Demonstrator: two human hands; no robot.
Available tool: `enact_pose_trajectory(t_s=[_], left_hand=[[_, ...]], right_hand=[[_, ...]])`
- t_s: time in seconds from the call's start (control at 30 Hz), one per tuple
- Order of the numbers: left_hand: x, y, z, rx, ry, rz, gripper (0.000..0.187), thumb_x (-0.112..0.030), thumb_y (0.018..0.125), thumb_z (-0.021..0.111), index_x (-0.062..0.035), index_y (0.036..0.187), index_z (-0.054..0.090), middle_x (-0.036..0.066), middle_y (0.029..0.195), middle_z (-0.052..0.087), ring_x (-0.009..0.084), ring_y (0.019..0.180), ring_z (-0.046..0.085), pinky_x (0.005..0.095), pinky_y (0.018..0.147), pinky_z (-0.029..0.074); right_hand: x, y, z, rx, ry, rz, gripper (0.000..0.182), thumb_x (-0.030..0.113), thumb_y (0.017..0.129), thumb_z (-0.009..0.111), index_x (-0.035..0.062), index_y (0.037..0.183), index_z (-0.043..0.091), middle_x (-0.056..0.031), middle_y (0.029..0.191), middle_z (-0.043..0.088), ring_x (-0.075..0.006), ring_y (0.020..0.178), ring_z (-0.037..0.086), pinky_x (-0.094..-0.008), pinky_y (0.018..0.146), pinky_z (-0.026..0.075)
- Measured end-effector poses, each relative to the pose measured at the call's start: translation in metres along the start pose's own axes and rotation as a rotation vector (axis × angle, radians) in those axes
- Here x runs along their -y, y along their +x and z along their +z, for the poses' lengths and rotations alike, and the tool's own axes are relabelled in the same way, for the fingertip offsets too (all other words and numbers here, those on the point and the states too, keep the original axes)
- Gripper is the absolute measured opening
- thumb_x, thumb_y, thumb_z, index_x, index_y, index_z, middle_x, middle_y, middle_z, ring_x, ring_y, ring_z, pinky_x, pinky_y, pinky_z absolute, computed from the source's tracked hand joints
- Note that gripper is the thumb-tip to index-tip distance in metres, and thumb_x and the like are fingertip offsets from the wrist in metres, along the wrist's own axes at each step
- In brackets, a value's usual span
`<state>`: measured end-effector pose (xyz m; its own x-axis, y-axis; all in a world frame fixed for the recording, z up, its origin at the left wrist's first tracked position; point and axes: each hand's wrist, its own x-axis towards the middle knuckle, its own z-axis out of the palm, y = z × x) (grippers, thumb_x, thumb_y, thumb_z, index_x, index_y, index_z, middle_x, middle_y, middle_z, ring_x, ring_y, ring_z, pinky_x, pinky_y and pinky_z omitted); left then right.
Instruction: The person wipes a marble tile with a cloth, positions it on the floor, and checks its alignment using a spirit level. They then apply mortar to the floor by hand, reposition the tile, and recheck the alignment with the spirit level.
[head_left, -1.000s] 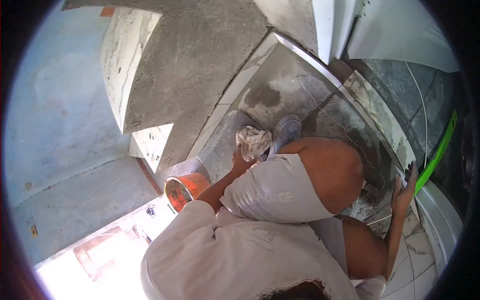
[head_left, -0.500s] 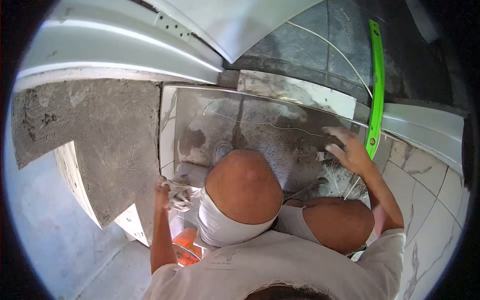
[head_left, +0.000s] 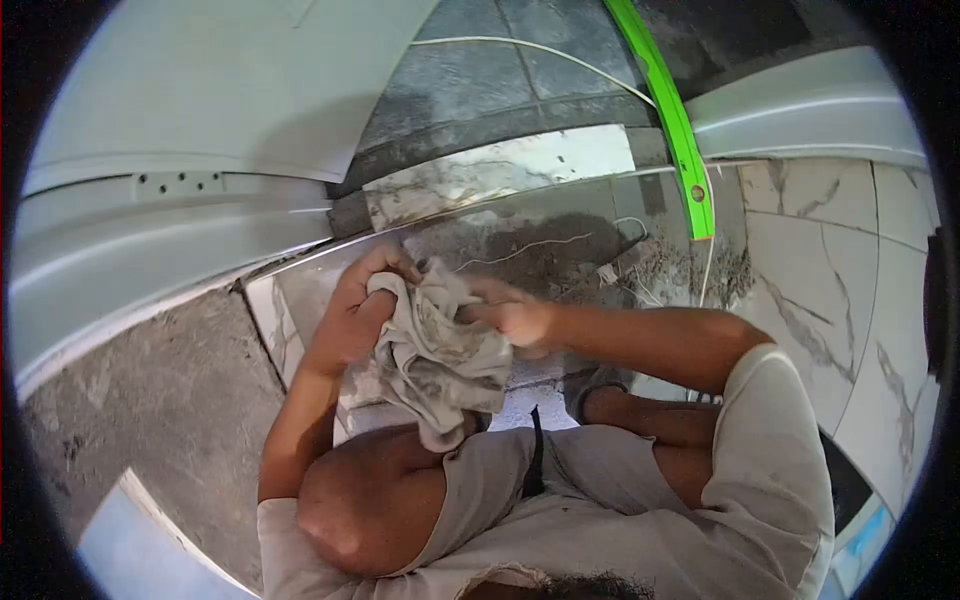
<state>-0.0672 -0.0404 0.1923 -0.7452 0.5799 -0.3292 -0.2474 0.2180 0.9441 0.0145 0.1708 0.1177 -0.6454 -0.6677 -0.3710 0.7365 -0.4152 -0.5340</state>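
Observation:
A crumpled, dirty white rag (head_left: 440,345) hangs between both hands, above the knees. My left hand (head_left: 358,310) is closed on its upper left side, with the thumb lying over the cloth. From the right, my right hand (head_left: 510,315) grips the rag's other side; its fingers are blurred and partly covered by folds. The rag's lower end drapes down by the left knee. Beyond the hands, a thin white string (head_left: 525,248) lies across the grey, wet-looking floor tile.
A bright green spirit level (head_left: 672,120) slants over the door sill at the upper right. A marbled tile strip (head_left: 500,178) lies along the threshold by a white door (head_left: 220,90). Marbled wall tiles (head_left: 815,270) stand right, a rough cement surface (head_left: 160,400) left.
My left hand has brought the rag from the left side to the front. My right hand has left the floor area near the level and now holds the rag too. The view has shifted.

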Motion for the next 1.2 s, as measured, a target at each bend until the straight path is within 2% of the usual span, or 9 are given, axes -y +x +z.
enact_pose_trajectory(t_s=[0.1,0.17,0.27,0.47,0.6,0.8,0.97,1.03,1.2], left_hand=[[-0.012,0.02,-0.014,0.087,0.594,0.292,0.033,-0.003,0.073,0.058,-0.0005,0.106,0.056,0.015,0.109,0.058,0.0303,0.102,0.056,0.0343,0.095,0.041],[0.008,0.036,-0.026,0.113,0.722,0.309,0.044,-0.002,0.074,0.067,-0.0037,0.116,0.056,0.016,0.125,0.055,0.0336,0.114,0.054,0.0389,0.097,0.042],[0.06,0.059,-0.008,-0.071,1.098,0.424,0.042,-0.011,0.073,0.071,-0.0004,0.113,0.058,0.016,0.121,0.054,0.0354,0.114,0.05,0.046,0.099,0.039],[0.091,0.085,0.036,-0.115,1.082,0.461,0.042,-0.013,0.075,0.071,0.0014,0.112,0.059,0.015,0.127,0.051,0.0361,0.117,0.047,0.0467,0.102,0.037],[0.094,0.091,0.037,-0.151,1.079,0.517,0.042,-0.014,0.075,0.072,0.0015,0.112,0.06,0.015,0.124,0.053,0.0357,0.115,0.049,0.0469,0.1,0.038],[0.079,0.097,0.03,-0.074,1.071,0.436,0.036,-0.012,0.076,0.069,0.0015,0.109,0.062,0.016,0.118,0.058,0.0365,0.111,0.051,0.0461,0.098,0.039],[0.057,0.093,0.006,0.006,0.8,0.313,0.031,-0.005,0.074,0.062,0.0012,0.104,0.062,0.017,0.109,0.062,0.0387,0.106,0.056,0.0478,0.098,0.04],[0.048,0.086,0.0,-0.021,0.737,0.276,0.029,-0.005,0.078,0.061,0.0012,0.106,0.062,0.017,0.11,0.064,0.0355,0.106,0.059,0.0445,0.096,0.042],[0.078,0.05,0.054,0.154,-0.076,0.116,0.042,-0.01,0.089,0.059,-0.0022,0.129,0.05,0.01,0.119,0.061,0.0208,0.113,0.056,0.0363,0.096,0.043]], right_hand=[[0.034,-0.033,-0.014,-0.19,0.1,-0.013,0.057,0.009,0.087,0.062,0.0039,0.139,0.039,-0.013,0.125,0.057,-0.0223,0.114,0.055,-0.0334,0.1,0.045],[0.046,-0.053,-0.04,-0.436,-0.712,-0.338,0.061,0.003,0.083,0.063,0.0051,0.139,0.04,-0.015,0.125,0.057,-0.024,0.115,0.055,-0.0361,0.098,0.047],[0.087,-0.09,-0.043,-0.861,-1.074,-0.263,0.062,0.005,0.078,0.066,0.008,0.136,0.045,-0.0214,0.127,0.054,-0.032,0.116,0.056,-0.0404,0.096,0.048],[0.14,-0.101,-0.036,-1.394,-1.603,-0.03,0.054,0.02,0.077,0.07,0.0131,0.128,0.056,-0.0251,0.127,0.052,-0.0424,0.113,0.053,-0.0461,0.096,0.045],[0.112,-0.056,-0.079,-1.507,-1.836,-0.114,0.05,0.025,0.076,0.07,0.0142,0.125,0.06,-0.0204,0.127,0.053,-0.0368,0.114,0.053,-0.0446,0.094,0.046],[0.061,0.011,-0.055,-1.375,-1.943,-0.006,0.04,0.021,0.078,0.063,0.0078,0.115,0.064,-0.0165,0.122,0.058,-0.0333,0.104,0.057,-0.0406,0.092,0.048],[0.057,0.004,0.008,-0.873,-1.533,0.173,0.033,0.019,0.078,0.062,0.006,0.108,0.067,-0.0166,0.108,0.065,-0.036,0.096,0.062,-0.0446,0.088,0.05],[0.045,-0.015,-0.001,-0.594,-1.364,0.015,0.034,0.021,0.083,0.061,0.0056,0.114,0.063,-0.0176,0.111,0.063,-0.0325,0.101,0.062,-0.0428,0.088,0.051],[0.062,-0.046,-0.008,-0.547,-0.812,-0.301,0.049,0.03,0.083,0.066,0.01,0.126,0.055,-0.0198,0.115,0.06,-0.036,0.106,0.06,-0.0424,0.093,0.047]])
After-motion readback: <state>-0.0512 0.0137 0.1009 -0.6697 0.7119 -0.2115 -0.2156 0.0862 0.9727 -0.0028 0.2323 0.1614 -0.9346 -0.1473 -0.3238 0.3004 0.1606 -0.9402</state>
